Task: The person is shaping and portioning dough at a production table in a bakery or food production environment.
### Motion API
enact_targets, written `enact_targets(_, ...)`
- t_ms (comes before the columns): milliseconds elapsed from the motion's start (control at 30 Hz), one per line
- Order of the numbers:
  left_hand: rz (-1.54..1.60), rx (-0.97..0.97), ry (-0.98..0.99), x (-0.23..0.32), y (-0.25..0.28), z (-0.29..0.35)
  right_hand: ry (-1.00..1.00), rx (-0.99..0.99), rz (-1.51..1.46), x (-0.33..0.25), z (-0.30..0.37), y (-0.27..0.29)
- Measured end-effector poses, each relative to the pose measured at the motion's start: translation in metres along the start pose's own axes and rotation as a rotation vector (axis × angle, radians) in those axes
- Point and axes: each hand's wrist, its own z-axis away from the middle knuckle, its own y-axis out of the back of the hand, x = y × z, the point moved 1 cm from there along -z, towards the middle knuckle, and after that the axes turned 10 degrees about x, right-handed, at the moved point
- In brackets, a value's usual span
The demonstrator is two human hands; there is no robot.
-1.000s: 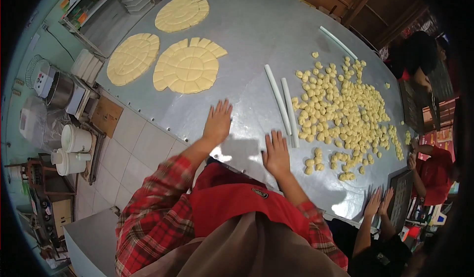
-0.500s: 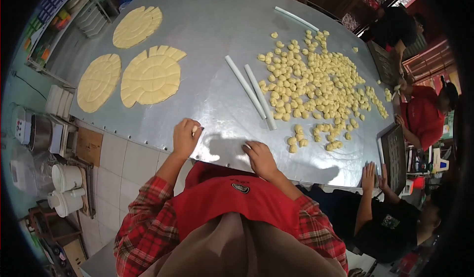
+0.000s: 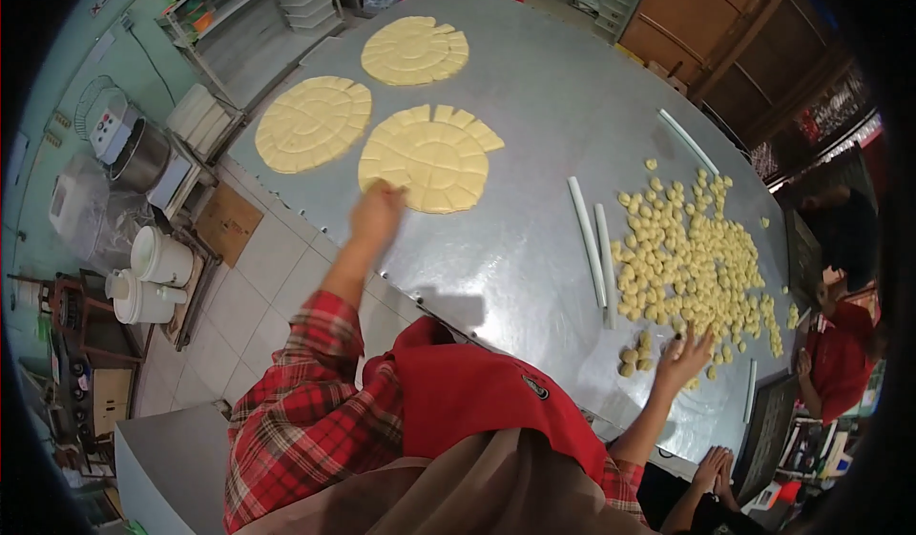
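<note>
While left hand (image 3: 378, 215) overlaps dough disc (image 3: 431, 160), right (image 3: 681, 358) splays

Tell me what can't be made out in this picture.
In the head view:
Left hand: motion blur hides whether its fingertips grip the nearest dough round.
Dough balls: any behind the right hand are hidden by it.
Lower-right co-worker: body cut off by the lower edge.

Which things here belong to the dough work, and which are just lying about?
In the job:
dough discs, left hand at one's edge
dough balls, right hand beside some
metal table under both
white rods, probably, though untouched

Lying about:
white buckets
mixer
brown board
</note>
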Motion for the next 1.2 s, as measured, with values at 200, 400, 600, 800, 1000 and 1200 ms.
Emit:
enact_targets(200,-0.399,-0.059,0.151,-0.060,-0.021,-0.068,-0.236,-0.209,-0.590,-0.088,0.019,-0.029)
enact_targets(400,0.079,0.015,0.167,-0.107,-0.028,-0.052,0.056,-0.545,-0.957,-0.220,0.002,0.010)
enact_targets(600,0.667,-0.611,0.664,-0.089,0.021,0.065,-0.026,-0.651,-0.992,-0.205,0.033,0.008)
enact_targets(800,1.076,-0.840,0.642,-0.010,0.005,0.114,0.137,-0.740,-1.158,-0.228,0.001,0.018)
enact_targets(1000,0.629,-1.125,0.031,0.079,0.002,0.130,0.299,-0.606,-1.253,-0.254,-0.043,0.043)
enact_targets(1200,0.699,-0.964,-0.157,0.076,-0.041,0.147,0.277,-0.776,-1.017,-0.230,-0.022,0.035)
